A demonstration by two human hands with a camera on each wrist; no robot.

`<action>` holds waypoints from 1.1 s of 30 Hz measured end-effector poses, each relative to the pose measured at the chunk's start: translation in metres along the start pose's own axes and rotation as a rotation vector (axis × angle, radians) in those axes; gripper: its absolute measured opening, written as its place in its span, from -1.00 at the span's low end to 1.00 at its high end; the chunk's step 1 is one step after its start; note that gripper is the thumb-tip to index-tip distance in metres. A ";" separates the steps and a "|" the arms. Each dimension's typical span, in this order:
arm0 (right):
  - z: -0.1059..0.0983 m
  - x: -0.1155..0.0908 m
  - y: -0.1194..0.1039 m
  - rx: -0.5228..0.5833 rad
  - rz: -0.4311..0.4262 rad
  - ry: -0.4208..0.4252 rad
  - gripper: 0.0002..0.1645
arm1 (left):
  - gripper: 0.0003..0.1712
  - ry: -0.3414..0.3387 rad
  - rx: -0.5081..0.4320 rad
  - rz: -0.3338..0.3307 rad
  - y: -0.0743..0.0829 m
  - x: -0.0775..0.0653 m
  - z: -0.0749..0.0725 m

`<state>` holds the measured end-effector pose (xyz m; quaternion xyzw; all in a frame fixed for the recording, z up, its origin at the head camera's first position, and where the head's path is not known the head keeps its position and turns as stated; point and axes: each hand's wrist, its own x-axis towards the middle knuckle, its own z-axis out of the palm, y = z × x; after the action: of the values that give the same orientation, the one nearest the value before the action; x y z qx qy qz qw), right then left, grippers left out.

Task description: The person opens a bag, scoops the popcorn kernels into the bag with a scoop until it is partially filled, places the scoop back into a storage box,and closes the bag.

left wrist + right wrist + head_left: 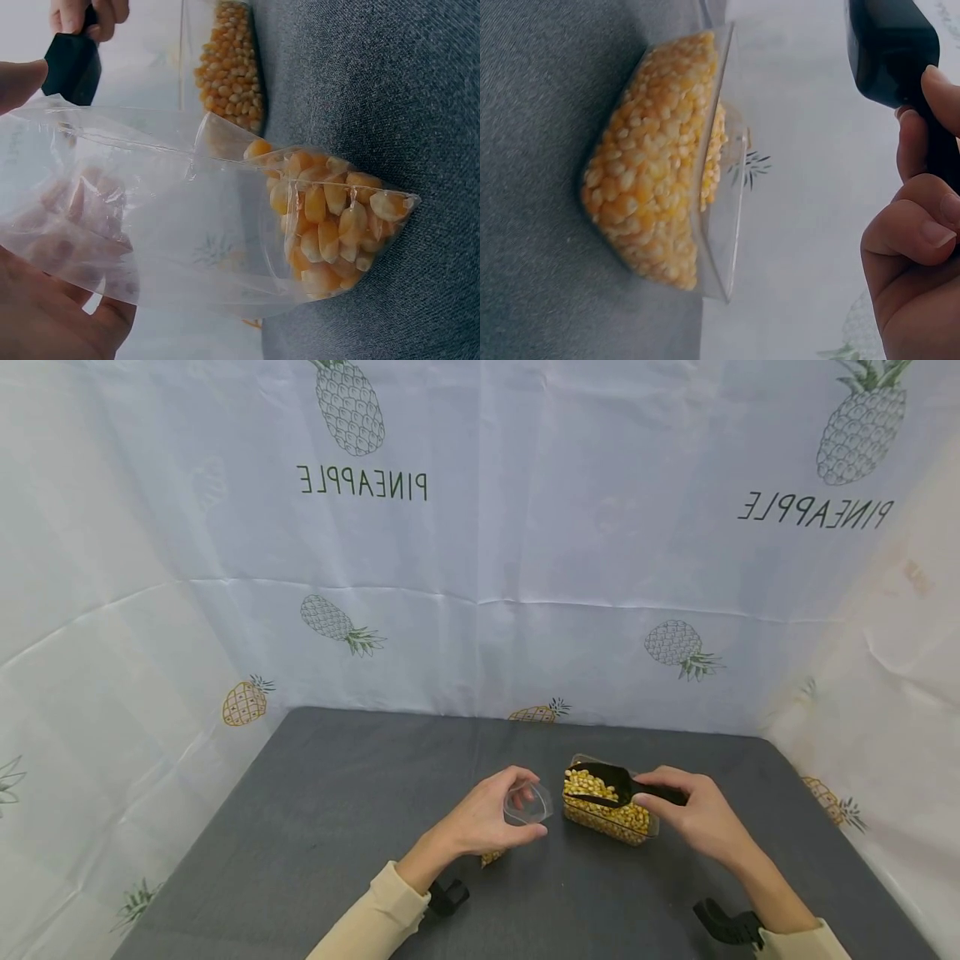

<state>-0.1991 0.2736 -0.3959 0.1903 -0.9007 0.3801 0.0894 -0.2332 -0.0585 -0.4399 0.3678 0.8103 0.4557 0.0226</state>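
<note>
My left hand [487, 817] grips a clear plastic bag [187, 225] by its mouth, which stands spread between thumb and fingers. Corn kernels [330, 217] fill the bag's bottom corner, right at the table. In my right hand [697, 814] is the handle of a black scoop [624, 782], pinched between thumb and fingers. Kernels lie in the scoop's bowl, which is over a clear plastic container [724, 259] in the head view. That container is filled with more corn kernels [649, 157] and stands just right of the bag.
The dark grey table [360, 802] runs back to a white curtain [480, 527] printed with pineapples. The same cloth hangs at the left and right sides. Each wrist carries a black strap mount [727, 927].
</note>
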 end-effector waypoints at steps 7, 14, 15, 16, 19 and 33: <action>0.002 0.003 -0.009 0.005 -0.005 -0.031 -0.68 | -0.31 -0.005 0.033 -0.010 0.000 0.000 -0.001; 0.006 0.004 -0.013 0.055 -0.041 -0.065 -0.70 | -0.28 -0.013 0.057 -0.013 0.001 0.000 0.000; 0.007 0.005 -0.013 0.068 -0.049 -0.070 -0.70 | -0.28 -0.015 0.060 -0.015 0.001 0.000 0.000; 0.008 0.005 -0.013 0.077 -0.054 -0.073 -0.70 | -0.27 -0.017 0.063 -0.018 0.002 0.000 0.000; 0.010 0.005 -0.013 0.102 -0.065 -0.084 -0.70 | -0.27 -0.022 0.066 -0.022 0.003 0.000 0.000; 0.022 0.013 -0.019 0.105 -0.087 -0.142 -0.72 | -0.27 -0.044 0.081 -0.029 0.002 0.000 0.002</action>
<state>-0.2035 0.2424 -0.3949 0.2604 -0.8746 0.4078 0.0316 -0.2311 -0.0563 -0.4395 0.3666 0.8326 0.4139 0.0323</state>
